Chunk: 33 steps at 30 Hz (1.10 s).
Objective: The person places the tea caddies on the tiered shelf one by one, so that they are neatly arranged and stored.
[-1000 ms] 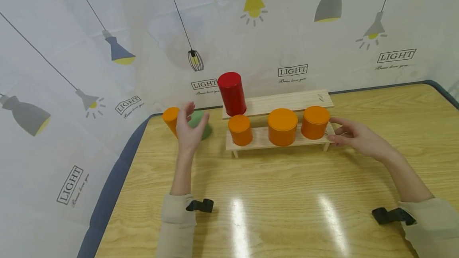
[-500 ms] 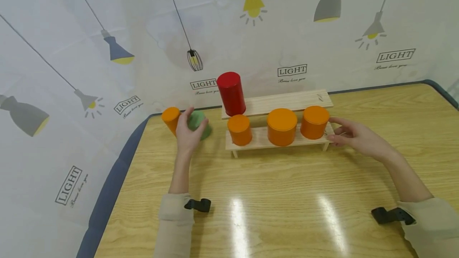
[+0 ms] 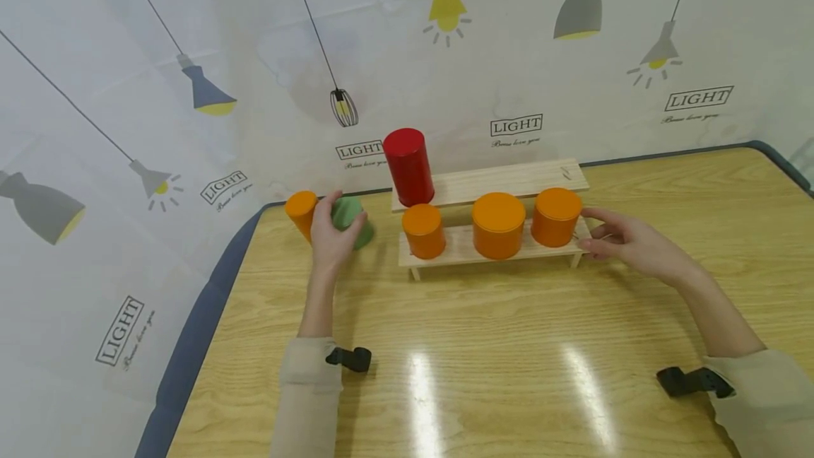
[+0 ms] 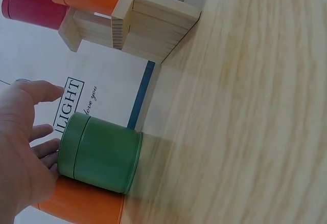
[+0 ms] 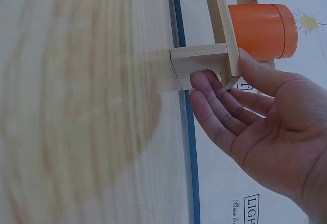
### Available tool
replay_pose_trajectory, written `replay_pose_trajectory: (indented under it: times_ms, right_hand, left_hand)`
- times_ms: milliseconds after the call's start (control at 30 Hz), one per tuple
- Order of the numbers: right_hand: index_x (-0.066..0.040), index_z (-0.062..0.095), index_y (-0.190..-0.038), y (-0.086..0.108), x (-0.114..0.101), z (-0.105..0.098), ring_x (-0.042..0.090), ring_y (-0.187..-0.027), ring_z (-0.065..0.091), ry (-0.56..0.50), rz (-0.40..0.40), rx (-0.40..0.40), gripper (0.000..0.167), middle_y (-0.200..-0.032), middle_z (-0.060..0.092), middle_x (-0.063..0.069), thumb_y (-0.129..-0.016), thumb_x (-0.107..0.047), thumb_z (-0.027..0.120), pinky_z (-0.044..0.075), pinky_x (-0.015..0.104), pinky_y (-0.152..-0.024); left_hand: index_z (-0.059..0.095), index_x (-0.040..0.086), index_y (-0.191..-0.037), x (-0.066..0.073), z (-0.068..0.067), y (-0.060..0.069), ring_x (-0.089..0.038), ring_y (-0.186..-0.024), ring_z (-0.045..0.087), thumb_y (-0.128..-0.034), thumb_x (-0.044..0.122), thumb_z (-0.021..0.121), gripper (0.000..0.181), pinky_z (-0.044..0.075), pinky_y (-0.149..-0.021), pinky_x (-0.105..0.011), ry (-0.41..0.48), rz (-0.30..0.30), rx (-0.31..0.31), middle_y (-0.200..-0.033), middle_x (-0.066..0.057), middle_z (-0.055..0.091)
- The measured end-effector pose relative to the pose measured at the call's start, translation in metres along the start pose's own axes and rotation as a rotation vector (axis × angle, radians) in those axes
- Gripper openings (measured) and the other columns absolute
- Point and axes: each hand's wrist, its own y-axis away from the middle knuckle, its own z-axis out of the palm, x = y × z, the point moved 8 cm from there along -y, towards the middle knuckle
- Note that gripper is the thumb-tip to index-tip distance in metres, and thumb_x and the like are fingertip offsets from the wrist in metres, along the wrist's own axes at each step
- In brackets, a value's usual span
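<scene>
Left of the wooden stand (image 3: 459, 242), a left hand (image 3: 332, 235) is loosely cupping, not clasping, a green canister (image 4: 104, 155); the right hand (image 3: 642, 246) is gripping the stand's end. An orange canister (image 3: 301, 205) is risking toppling if fingers nudge it.

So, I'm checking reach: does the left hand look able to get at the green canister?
Likely yes: the left hand is right at the green canister, nothing between them, though the orange canister close beside it leaves less room.

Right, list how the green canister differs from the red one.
The red canister is taller, the green canister shorter. The red canister stands at the back of the wooden stand, the green canister on the table. Both are upright cylinders.
</scene>
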Motion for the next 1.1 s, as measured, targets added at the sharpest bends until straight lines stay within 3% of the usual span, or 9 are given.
replay_pose_trajectory:
  times_ms: [167,600,700,867,1100]
  right_hand:
    - [0.006,0.024,-0.156,-0.001,0.0,0.0,0.037,-0.113,0.061,0.002,0.004,-0.001,0.07,-0.13,0.056,0.03,-0.104,-0.023,0.06,0.057,0.033,-0.085]
    - [0.006,0.024,-0.156,0.0,-0.002,0.0,0.038,-0.112,0.061,0.005,0.005,-0.002,0.069,-0.13,0.057,0.03,-0.104,-0.023,0.059,0.057,0.034,-0.085]
    - [0.006,0.024,-0.156,0.0,-0.002,0.001,0.038,-0.113,0.06,0.006,0.005,-0.003,0.069,-0.13,0.056,0.03,-0.104,-0.023,0.06,0.057,0.036,-0.085]
    - [0.006,0.025,-0.156,-0.001,-0.002,0.0,0.038,-0.114,0.06,0.017,0.004,0.0,0.069,-0.13,0.056,0.03,-0.104,-0.024,0.06,0.056,0.037,-0.086]
    - [0.006,0.025,-0.156,0.0,-0.002,0.0,0.037,-0.113,0.06,0.015,0.004,0.002,0.069,-0.13,0.057,0.029,-0.104,-0.024,0.059,0.057,0.036,-0.085]
  left_hand:
    - [0.047,0.0,-0.145,-0.001,0.002,-0.003,-0.033,-0.128,0.046,-0.089,0.016,0.075,0.064,0.037,-0.109,-0.049,-0.029,0.007,-0.024,-0.146,-0.019,0.046]
    - [0.044,-0.002,-0.148,-0.001,0.014,-0.003,-0.039,-0.144,0.029,-0.0876,0.016,0.073,0.069,0.021,-0.117,-0.056,-0.298,0.039,-0.185,-0.159,-0.019,0.035]
    - [0.045,-0.001,-0.147,0.001,0.014,0.0,-0.039,-0.141,0.032,-0.0873,0.017,0.073,0.068,0.023,-0.115,-0.056,-0.294,0.064,-0.194,-0.157,-0.019,0.038]
    - [0.049,-0.003,-0.144,0.003,0.009,0.004,-0.041,-0.138,0.035,-0.0855,0.015,0.073,0.066,0.023,-0.115,-0.055,-0.251,0.097,-0.158,-0.15,-0.023,0.045]
    - [0.044,0.0,-0.148,-0.007,0.007,0.005,-0.039,-0.139,0.035,-0.0879,0.013,0.075,0.069,0.028,-0.116,-0.053,-0.204,0.013,-0.15,-0.152,-0.021,0.038]
